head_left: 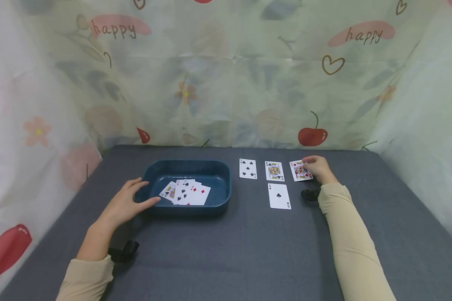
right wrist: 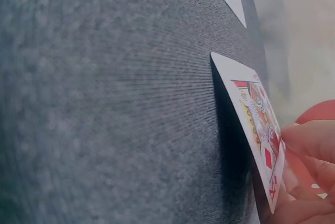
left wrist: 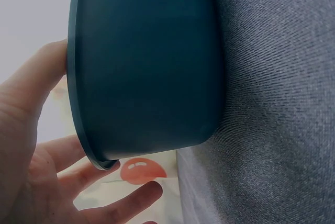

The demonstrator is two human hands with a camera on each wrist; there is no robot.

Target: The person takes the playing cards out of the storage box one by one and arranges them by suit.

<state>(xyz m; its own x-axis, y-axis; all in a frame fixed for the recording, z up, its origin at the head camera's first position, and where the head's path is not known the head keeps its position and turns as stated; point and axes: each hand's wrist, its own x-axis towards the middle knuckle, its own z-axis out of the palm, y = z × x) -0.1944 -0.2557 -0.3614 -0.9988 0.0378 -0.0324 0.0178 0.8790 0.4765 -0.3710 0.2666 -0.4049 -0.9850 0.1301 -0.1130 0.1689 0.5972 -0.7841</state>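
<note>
My right hand (head_left: 319, 168) pinches a king of diamonds (head_left: 297, 170) by its right side. The right wrist view has this card (right wrist: 256, 122) tilted, its near side lifted off the cloth with a dark shadow beneath. My left hand (head_left: 124, 203) holds the left front corner of a dark blue plastic tub (head_left: 203, 212), thumb over the front rim and fingers at the left end. Inside the tub lie several overlapping face-up cards (head_left: 190, 193). Left of the held king lies another king (head_left: 274, 171), with an ace of clubs (head_left: 279, 196) in front of it.
A five of spades (head_left: 247, 169) lies between the tub and the kings. Dark grey cloth (head_left: 226, 251) covers the table. A printed curtain (head_left: 233, 83) hangs behind the table and along both sides. Each wrist carries a small black camera.
</note>
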